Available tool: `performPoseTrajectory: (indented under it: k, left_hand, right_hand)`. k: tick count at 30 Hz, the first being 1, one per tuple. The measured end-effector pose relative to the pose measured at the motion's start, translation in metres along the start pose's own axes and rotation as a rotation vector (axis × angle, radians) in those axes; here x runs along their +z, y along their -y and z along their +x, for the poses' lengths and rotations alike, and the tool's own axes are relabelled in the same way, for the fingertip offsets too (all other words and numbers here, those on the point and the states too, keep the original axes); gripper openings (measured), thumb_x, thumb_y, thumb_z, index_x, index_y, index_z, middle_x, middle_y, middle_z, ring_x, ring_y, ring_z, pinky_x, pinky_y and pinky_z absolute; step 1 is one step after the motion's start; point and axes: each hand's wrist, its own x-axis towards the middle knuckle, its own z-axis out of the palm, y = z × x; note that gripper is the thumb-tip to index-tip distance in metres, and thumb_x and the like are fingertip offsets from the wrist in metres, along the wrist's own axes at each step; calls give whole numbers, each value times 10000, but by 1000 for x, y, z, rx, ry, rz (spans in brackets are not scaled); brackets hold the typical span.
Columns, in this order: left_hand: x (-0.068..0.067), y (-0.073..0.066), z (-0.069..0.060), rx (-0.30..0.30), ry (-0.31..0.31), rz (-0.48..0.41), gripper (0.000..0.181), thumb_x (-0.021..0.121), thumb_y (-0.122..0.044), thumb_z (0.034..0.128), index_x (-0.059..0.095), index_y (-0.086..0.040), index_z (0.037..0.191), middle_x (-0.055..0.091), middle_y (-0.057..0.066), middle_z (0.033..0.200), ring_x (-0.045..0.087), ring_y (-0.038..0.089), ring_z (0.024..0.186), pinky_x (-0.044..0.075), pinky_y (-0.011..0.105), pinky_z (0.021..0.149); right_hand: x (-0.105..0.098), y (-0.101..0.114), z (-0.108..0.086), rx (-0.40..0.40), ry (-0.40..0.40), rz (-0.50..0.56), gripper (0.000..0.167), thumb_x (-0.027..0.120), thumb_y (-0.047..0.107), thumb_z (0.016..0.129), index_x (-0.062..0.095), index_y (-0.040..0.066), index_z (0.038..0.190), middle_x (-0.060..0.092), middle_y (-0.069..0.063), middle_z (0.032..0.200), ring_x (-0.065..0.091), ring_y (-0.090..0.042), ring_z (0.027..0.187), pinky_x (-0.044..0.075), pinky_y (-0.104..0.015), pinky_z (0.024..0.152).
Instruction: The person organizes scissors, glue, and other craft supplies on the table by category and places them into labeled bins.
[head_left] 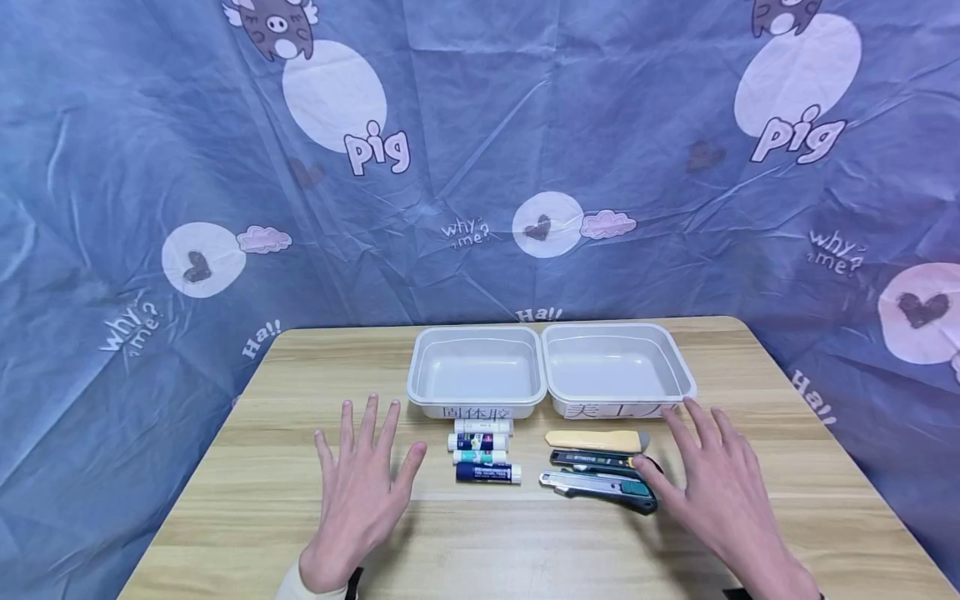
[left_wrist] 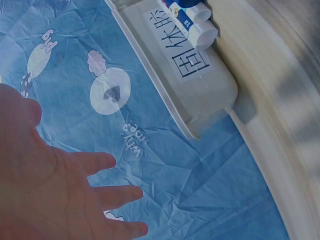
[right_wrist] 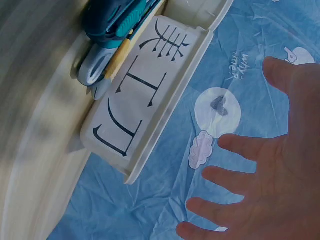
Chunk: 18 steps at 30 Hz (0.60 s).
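My left hand (head_left: 360,492) is held with fingers spread, to the left of several glue sticks (head_left: 487,473) lying in a column. Those sticks have white, dark blue and teal labels. On the other side, my right hand (head_left: 720,492) also has its fingers spread and holds nothing. Its thumb overlaps the ends of several utility knives in the head view: a yellow one (head_left: 592,440), a black one (head_left: 588,459) and a silver and green one (head_left: 600,486). In the right wrist view, that hand (right_wrist: 280,175) appears apart from the knives (right_wrist: 117,30).
Two white plastic bins stand side by side behind the items. The left bin (head_left: 480,409) and the right bin (head_left: 558,404) carry labels with Chinese characters on their fronts. A wooden table (head_left: 480,550) supports everything, and a blue printed cloth (head_left: 480,167) hangs behind it.
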Motion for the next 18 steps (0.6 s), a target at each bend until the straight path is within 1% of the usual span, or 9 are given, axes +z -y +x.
performPoseTrajectory:
  k: [5,10,13,18]
  left_hand:
    - [0,3,2,-14,7,-8,692,414,-569,1053,384,-123,1582,225,194,1671,46,476,1551,-54,760,1138]
    - [0,9,5,-37,2,-53,692,424,-559,1054,398,-97,1569,273,228,1647,84,489,1542,-21,756,1146]
    - [1,13,8,-41,-15,-99,679,446,-540,1054,417,-77,1551,340,245,1610,148,488,1529,40,750,1152]
    - [3,20,18,-41,-68,-221,617,497,-464,1060,462,-37,1505,471,238,1524,329,481,1457,192,705,1151]
  right_hand:
    - [4,0,1,-9,0,-6,779,731,558,873,516,67,1438,432,-278,1501,350,-590,1338,300,-733,969]
    - [6,1,4,-44,-21,-15,750,746,530,867,540,52,1407,495,-276,1437,430,-555,1282,355,-718,930]
    - [7,4,7,-59,-13,-18,739,752,516,869,548,41,1397,525,-272,1402,471,-528,1252,386,-708,921]
    - [10,12,12,-81,13,3,718,769,483,872,565,26,1386,560,-257,1370,496,-501,1245,398,-666,965]
